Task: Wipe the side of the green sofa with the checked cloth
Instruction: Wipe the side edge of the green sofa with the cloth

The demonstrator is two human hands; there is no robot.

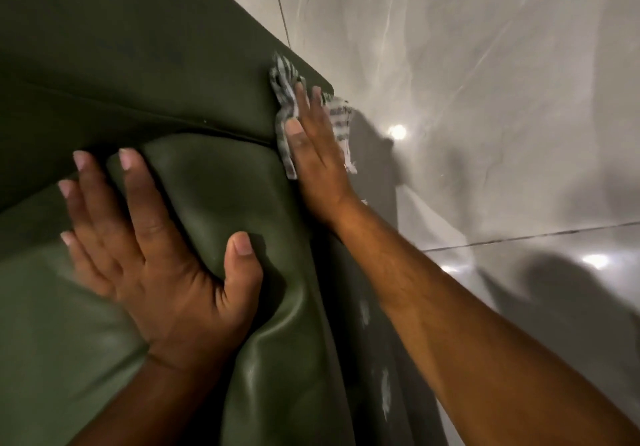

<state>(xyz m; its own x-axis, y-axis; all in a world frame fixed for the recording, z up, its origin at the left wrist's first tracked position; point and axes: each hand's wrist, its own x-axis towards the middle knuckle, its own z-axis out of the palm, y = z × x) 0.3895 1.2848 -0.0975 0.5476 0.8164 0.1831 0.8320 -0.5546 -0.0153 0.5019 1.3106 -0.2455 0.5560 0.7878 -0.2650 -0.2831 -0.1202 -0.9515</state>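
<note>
Leaning over the sofa's end, I see this, nearest first:

Left hand (156, 255): at about 7 o'clock, nearest of all; fingers spread wide apart, palm flat on the cushion, gripping nothing, thumb dug into a fold of the leather.

Green sofa (114, 75): fills the view from 6 round to 11 o'clock. The soft cushion bulges near me; a seam crosses behind it; the outer edge runs diagonally from 5 up to 12 o'clock, and the side panel drops away beyond that edge.

Side panel (363, 359): dark, seen at a steep angle, with pale smears low at 5 o'clock.

Right hand (317, 155): just right of centre, forearm coming in from 4 o'clock. Fingers straight and together, palm pressing the cloth against the sofa's side at the edge; it is pinning, not a closed fist.

Checked cloth (284, 82): bunched under and past the fingertips toward 12 o'clock, spilling out both sides of the hand, touching the sofa's edge.

Floor (502, 82): glossy grey tile from 12 to 4 o'clock, bare beside the sofa, with grout lines and lamp reflections.
</note>
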